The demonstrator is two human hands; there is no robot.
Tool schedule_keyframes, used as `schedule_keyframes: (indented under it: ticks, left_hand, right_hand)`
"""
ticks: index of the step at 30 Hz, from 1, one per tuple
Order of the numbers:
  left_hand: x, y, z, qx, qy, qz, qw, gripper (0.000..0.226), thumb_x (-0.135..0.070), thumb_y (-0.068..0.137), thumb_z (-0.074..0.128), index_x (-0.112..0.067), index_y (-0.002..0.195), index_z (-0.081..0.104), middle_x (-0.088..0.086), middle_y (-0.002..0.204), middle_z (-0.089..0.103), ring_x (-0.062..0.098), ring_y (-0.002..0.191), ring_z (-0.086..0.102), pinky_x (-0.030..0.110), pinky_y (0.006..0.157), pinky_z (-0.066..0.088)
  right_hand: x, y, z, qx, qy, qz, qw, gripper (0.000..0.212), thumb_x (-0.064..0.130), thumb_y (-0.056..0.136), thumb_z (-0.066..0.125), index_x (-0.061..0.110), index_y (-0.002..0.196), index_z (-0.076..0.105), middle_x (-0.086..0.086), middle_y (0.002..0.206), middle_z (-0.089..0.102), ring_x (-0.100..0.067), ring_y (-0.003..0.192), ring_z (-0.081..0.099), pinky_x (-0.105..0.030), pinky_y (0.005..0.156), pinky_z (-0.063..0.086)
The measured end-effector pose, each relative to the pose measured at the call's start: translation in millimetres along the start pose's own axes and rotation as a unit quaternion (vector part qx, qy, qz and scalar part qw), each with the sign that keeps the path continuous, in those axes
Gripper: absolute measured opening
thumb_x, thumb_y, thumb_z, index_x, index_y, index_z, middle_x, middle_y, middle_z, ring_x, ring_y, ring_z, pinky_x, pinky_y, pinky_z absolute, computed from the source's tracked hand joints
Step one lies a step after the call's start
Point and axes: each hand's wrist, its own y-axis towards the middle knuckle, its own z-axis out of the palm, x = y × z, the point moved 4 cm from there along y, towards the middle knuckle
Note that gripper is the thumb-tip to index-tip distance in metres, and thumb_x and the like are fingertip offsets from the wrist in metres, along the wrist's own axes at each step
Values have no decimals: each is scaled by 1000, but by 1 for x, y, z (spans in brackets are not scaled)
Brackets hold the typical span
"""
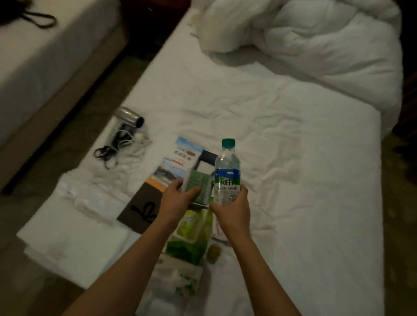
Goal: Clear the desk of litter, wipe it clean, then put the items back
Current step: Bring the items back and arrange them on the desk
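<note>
Head view: items laid out on a bed, no tabletop in sight.
Water bottle [227, 173]: upright, green cap on, near centre of the sheet; the right hand [231, 206] wraps its lower part, fingers clamped round it, probably to lift it or stand it steady.
Green box [196, 187]: just left of the bottle, touching it or nearly so; the left hand [177, 199] grips it, thumb across the face, fingers closed on its left side.
Green packets [190, 233]: lying flat between the forearms, nearer than the box; likely desk goods parked here during the wipe.
Brochure [178, 161]: flat, far-left of the box, partly under it.
Dark card with bow motif [140, 209]: flat, left of the left wrist.
Hair dryer [129, 117]: far left by the bed edge, cord bundled beside it.
Duvet [303, 35]: heaped at the far end, clear of the items.
Bed [310, 162]: serves, by my judgement, as a holding place for the desk's things.
</note>
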Motion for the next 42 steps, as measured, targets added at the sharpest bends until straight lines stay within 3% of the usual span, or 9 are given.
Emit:
schedule_keyframes:
  ticks: [3, 6, 9, 16, 21, 26, 31, 35, 42]
  left_hand:
    - [-3, -38, -73, -50, -46, 23, 997, 18, -9, 87, 66, -5, 103, 57, 8, 90, 64, 14, 74, 63, 17, 52, 52]
    - [11, -78, -151, -106, -92, 24, 990, 16, -12, 84, 69, -8, 96, 61, 13, 94, 67, 24, 81, 66, 32, 67, 57]
    - [35, -126, -231, -155, -167, 21, 974, 12, -11, 86, 66, -9, 95, 59, 18, 98, 66, 32, 84, 67, 39, 67, 59]
    - [118, -248, -407, -297, -304, 3, 905, 22, -11, 90, 61, -8, 109, 50, 10, 97, 61, 23, 79, 63, 26, 55, 55]
    - [179, -332, -495, -396, -350, 0, 849, 35, -9, 90, 60, 1, 122, 51, 16, 97, 64, 25, 73, 65, 26, 47, 53]
    - [233, -409, -543, -491, -375, -15, 786, 31, -11, 92, 58, -4, 121, 52, 14, 99, 66, 23, 76, 67, 25, 51, 54]
    - [280, -471, -578, -589, -387, -57, 707, 25, -11, 92, 58, -3, 116, 56, 11, 97, 65, 17, 73, 63, 19, 44, 47]
    - [311, -518, -596, -651, -424, -75, 625, 19, -13, 92, 60, -8, 110, 57, 6, 93, 65, 18, 77, 65, 25, 54, 49]
    - [360, -596, -570, -747, -444, -109, 482, 9, -11, 92, 59, -15, 98, 54, 15, 104, 63, 32, 90, 66, 46, 77, 57]
  right_hand:
    - [40, -43, 41, 43, -21, -53, 997, 72, 19, 70, 81, 23, 129, 39, 2, 115, 56, -12, 91, 54, -21, 73, 45]
    - [73, -101, 90, 108, -40, -114, 987, 68, 12, 69, 79, 27, 122, 39, 4, 108, 56, -8, 85, 55, -12, 61, 43]
    - [93, -173, 145, 153, -61, -164, 972, 66, 12, 63, 79, 30, 112, 40, 4, 103, 59, -12, 89, 60, -26, 75, 52]
    - [117, -353, 282, 324, -99, -258, 905, 67, 12, 69, 81, 23, 120, 40, 6, 106, 53, -15, 97, 58, -25, 80, 46]
    - [109, -464, 357, 443, -125, -278, 843, 68, 10, 70, 81, 24, 124, 42, 12, 102, 53, -4, 89, 55, -6, 70, 42]
    - [91, -543, 420, 551, -157, -306, 761, 44, -2, 69, 76, 28, 90, 52, 11, 84, 64, -3, 76, 64, -25, 66, 52]
    - [64, -617, 476, 647, -199, -304, 670, 55, 10, 66, 82, 30, 105, 48, 7, 98, 65, -9, 90, 66, -29, 74, 55]
    - [48, -672, 515, 708, -234, -305, 592, 57, 4, 67, 80, 28, 108, 47, 9, 99, 62, -2, 87, 62, -19, 66, 50]
    - [6, -760, 538, 771, -278, -334, 465, 71, 6, 70, 78, 26, 126, 41, 8, 111, 57, -12, 102, 58, -37, 89, 51]
